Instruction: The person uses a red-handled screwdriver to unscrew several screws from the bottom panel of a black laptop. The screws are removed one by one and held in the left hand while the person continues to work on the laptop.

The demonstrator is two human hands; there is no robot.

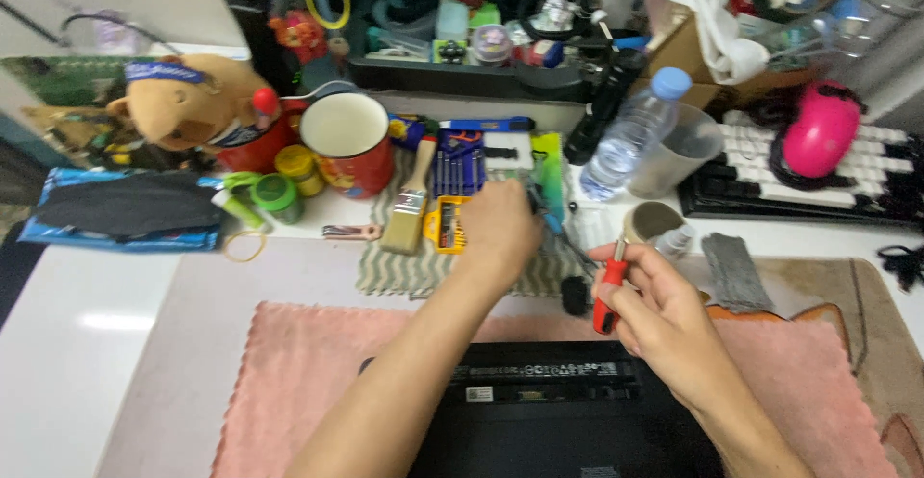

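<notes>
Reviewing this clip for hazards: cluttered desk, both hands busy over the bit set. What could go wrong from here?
1. The left hand reaches across the desk at the screwdriver bit set; the sleeve-less forearm could possibly nudge loose bits off the striped cloth.
2. The right hand pinches the red-handled screwdriver near its tip end; it may slip onto the black laptop.
3. The water bottle stands close by and could tip.

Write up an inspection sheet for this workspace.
Surface: white table with pink cloth.
Job's things: black laptop, underside up; bit set; red screwdriver.
Clutter: brush, red mug, plush toy, bottle, keyboard.
Hands: left hand reaches over the bit set; right hand holds the screwdriver.
Cables: black cable at right edge.
Surroundings: crowded shelf behind.
</notes>
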